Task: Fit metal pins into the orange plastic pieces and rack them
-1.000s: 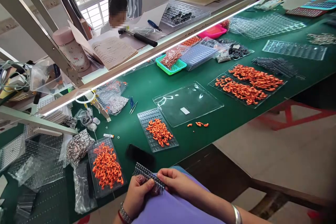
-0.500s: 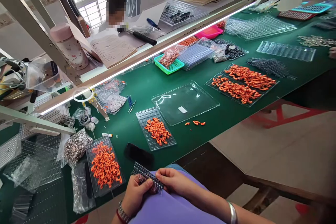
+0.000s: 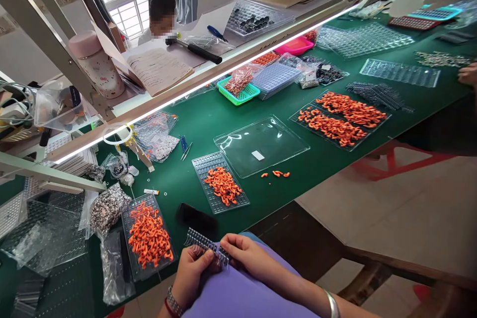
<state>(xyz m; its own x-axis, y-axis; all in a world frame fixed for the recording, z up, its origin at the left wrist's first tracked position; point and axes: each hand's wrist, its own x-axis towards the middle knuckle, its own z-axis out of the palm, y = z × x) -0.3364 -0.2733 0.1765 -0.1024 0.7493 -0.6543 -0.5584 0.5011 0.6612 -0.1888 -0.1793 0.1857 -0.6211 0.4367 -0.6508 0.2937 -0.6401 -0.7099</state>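
Low in the view, over my lap, my left hand [image 3: 196,268] is closed on a narrow dark strip [image 3: 200,239] with rows of small light marks and thin pale strands along its lower edge. The thumb of that hand presses on its face near the middle. My right hand [image 3: 238,252] pinches the strip's right end between thumb and fingertips. Whether a small piece is also between those fingertips is too fine to see. A black phone [image 3: 196,219] lies on the table just beyond the strip. To the left, a tray [image 3: 128,218] bears a heap of orange curled pieces [image 3: 149,236].
A smaller tray [image 3: 201,164] of orange pieces and a clear plastic sheet [image 3: 246,141] lie ahead. Farther right is a dark tray [image 3: 298,118] with two orange heaps. A lit shelf rail [image 3: 208,92] crosses above the table. Another person's hand [image 3: 468,74] shows at the right edge.
The strip and both my hands have shifted very slightly left, along with the whole view. My grips look the same. The other person's hand at the right edge shows more.
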